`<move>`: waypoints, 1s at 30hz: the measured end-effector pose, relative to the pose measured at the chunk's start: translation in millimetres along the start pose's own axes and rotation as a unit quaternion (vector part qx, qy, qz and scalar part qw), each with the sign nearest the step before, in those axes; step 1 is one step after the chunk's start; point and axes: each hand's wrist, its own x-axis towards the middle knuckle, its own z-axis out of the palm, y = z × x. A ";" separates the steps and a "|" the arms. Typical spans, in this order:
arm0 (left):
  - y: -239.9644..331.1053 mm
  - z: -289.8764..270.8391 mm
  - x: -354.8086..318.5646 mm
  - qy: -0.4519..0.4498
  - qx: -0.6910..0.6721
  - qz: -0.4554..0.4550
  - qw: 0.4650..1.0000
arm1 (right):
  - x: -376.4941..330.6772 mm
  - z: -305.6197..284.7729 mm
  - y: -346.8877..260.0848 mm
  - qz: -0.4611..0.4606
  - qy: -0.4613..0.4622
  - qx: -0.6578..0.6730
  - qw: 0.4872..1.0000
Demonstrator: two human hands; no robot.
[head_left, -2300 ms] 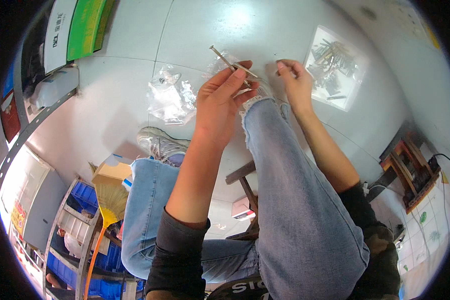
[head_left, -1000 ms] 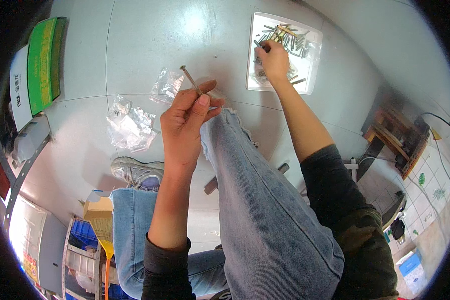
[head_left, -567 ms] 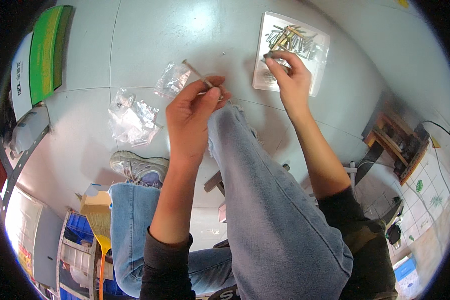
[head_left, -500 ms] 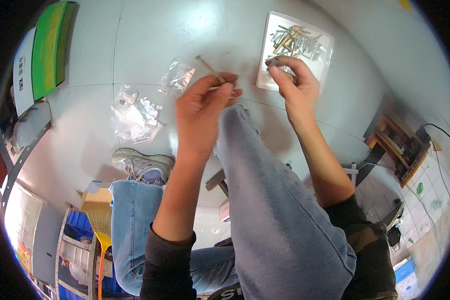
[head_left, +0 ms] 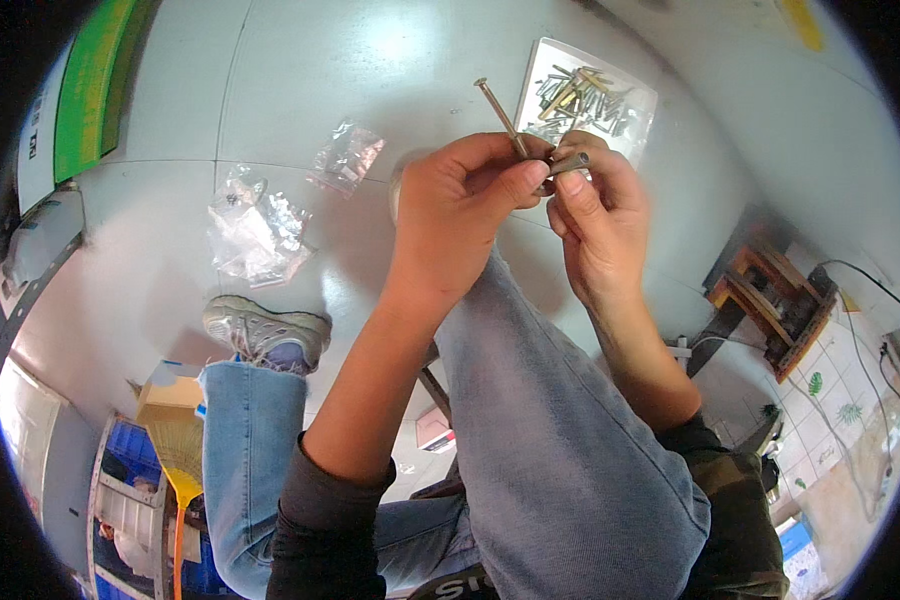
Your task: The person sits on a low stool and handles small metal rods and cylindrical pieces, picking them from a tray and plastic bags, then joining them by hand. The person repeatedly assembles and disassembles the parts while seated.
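Note:
My left hand (head_left: 450,215) is closed on a long metal bolt (head_left: 496,110), whose flat head sticks up and away to the far left. Facing it, my right hand (head_left: 608,220) pinches a short hollow metal tube (head_left: 573,163) between thumb and fingers. The fingertips of both hands meet or nearly meet. Fingers hide the bolt's lower end, so I cannot tell if it touches the tube. Just beyond my right hand lies a white tray (head_left: 550,52) holding a loose pile of small metal rods and tubes (head_left: 582,95).
Left of my hands, clear plastic bags (head_left: 260,228) and a smaller clear bag (head_left: 346,158) lie on the grey floor (head_left: 300,60). A green box (head_left: 88,90) stands far left, a broom (head_left: 175,460) lower left. A wooden stool-like frame (head_left: 770,300) stands at right.
My hands have come together: the left moved right with the bolt, the right lowered slightly from over the tray. The tube now shows clearly in my right fingers.

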 end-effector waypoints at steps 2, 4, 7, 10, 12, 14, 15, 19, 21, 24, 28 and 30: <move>-2.3 4.8 1.3 -0.016 -0.040 0.000 0.999 | -1.5 -2.8 -2.2 -0.015 0.000 -0.015 1.000; -4.9 9.6 2.3 -0.028 -0.077 0.003 0.997 | -3.9 -5.3 -4.5 -0.024 0.011 -0.030 0.999; -4.9 10.1 3.2 -0.055 -0.042 0.024 0.997 | -7.5 -5.9 -7.1 -0.038 0.016 -0.039 0.998; -2.5 11.7 0.5 -0.047 -0.011 0.046 0.998 | -11.6 -7.9 -17.1 -0.032 0.034 -0.059 0.997; 0.2 11.7 -2.3 -0.039 0.011 0.035 0.999 | -12.3 -9.4 -24.2 -0.047 0.037 -0.082 0.995; 1.5 12.1 -3.0 -0.035 0.016 0.040 0.998 | -14.7 -10.4 -30.0 -0.051 0.040 -0.099 0.993; 1.3 13.0 -2.7 -0.034 0.008 0.050 0.998 | -16.8 -11.1 -32.9 -0.046 0.041 -0.107 0.992; 1.3 12.9 -2.9 -0.035 -0.007 0.050 0.998 | -18.0 -12.4 -33.3 -0.073 0.029 -0.139 0.987; 1.9 11.9 -3.1 -0.032 0.022 0.060 0.997 | -17.7 -13.2 -32.4 -0.086 0.018 -0.143 0.986; 2.2 12.5 -3.4 -0.019 0.031 0.074 0.997 | -17.3 -14.6 -32.8 -0.096 0.018 -0.153 0.983; 3.6 12.5 -4.2 -0.009 0.043 0.086 0.995 | -19.8 -15.6 -35.3 -0.077 0.037 -0.174 0.981; 5.5 11.6 -5.3 -0.004 0.075 0.100 0.992 | -21.1 -16.3 -35.9 -0.058 0.049 -0.185 0.980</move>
